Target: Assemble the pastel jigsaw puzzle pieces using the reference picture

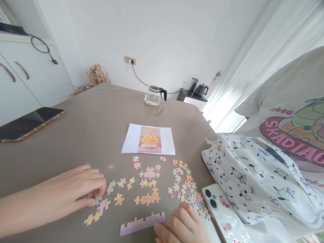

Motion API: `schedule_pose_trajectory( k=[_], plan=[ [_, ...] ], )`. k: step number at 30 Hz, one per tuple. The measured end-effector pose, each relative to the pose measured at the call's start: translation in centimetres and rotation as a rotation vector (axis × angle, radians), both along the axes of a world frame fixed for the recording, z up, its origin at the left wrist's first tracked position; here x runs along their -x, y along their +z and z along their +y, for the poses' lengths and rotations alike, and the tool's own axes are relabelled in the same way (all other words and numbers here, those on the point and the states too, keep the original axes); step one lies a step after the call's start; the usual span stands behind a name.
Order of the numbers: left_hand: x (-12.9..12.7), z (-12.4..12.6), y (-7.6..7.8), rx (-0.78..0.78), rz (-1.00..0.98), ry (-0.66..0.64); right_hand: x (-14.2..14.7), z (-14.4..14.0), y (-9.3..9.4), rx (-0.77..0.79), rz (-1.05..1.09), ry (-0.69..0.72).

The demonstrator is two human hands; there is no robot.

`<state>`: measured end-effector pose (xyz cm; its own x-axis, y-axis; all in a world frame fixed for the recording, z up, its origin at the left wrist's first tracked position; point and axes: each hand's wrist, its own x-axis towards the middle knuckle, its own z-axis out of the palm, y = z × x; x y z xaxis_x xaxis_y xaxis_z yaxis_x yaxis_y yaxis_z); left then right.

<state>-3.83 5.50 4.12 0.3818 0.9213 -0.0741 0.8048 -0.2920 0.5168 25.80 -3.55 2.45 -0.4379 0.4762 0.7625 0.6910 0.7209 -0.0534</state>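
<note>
— Which way does the strip [142,223] lie?

— We see its long axis running left to right along the near edge of the table [83,128], the right end a little farther from us, its tabs pointing away. Our right hand [182,225] touches that right end, fingers curled; we cannot tell whether it grips it.

— And the left hand [73,192]?

— Palm down, fingers bent, the tips pinching a small piece [97,199] among the loose pieces [183,184].

— Any writing?

— The person's shirt [291,135] at the right reads "SKADIAO" in pink, as far as we can make out. The picture [149,139] lies flat beyond the pieces, its long side left to right. A white phone [224,212] sits just right of our right hand.
</note>
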Motion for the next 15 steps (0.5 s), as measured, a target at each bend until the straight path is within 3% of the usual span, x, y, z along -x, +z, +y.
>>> schedule_pose_trajectory(
  k=[9,15],
  plan=[
    [-2.5,1.9,1.6,0.217,-0.008,-0.069,-0.1,0.2,0.4,0.026,0.009,0.014],
    [-5.0,3.4,1.0,0.176,-0.041,-0.128,-0.3,-0.1,0.9,0.065,0.020,0.022]
  ],
)
